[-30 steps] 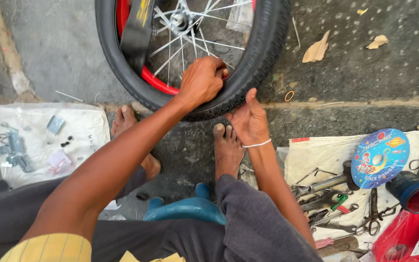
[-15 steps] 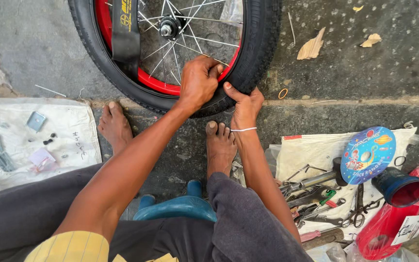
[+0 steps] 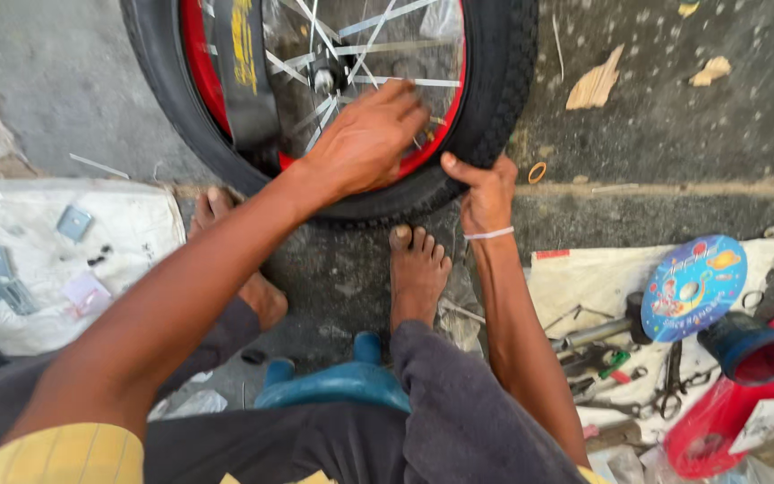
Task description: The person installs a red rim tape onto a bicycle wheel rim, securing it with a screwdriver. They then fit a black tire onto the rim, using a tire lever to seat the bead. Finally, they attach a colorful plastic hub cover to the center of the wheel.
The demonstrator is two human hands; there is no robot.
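Observation:
A bicycle wheel stands upright on the concrete in front of me, with a black knobby tyre, a red rim and silver spokes. My left hand reaches over the lower part of the wheel, fingers curled over the red rim and the spokes beside the hub. My right hand, a white band on its wrist, grips the tyre's lower right edge, thumb pressed on the tread. Both my bare feet rest just below the wheel.
A white cloth on the left holds small metal parts. On the right, another cloth carries hand tools, a round blue printed disc, a dark blue cup and a red bag. A blue stool sits under me. A small ring and dry leaves lie on the ground.
My left hand has slid from the tyre's edge inward onto the rim and spokes. My right hand keeps its hold on the tyre. The view has closed in on the wheel.

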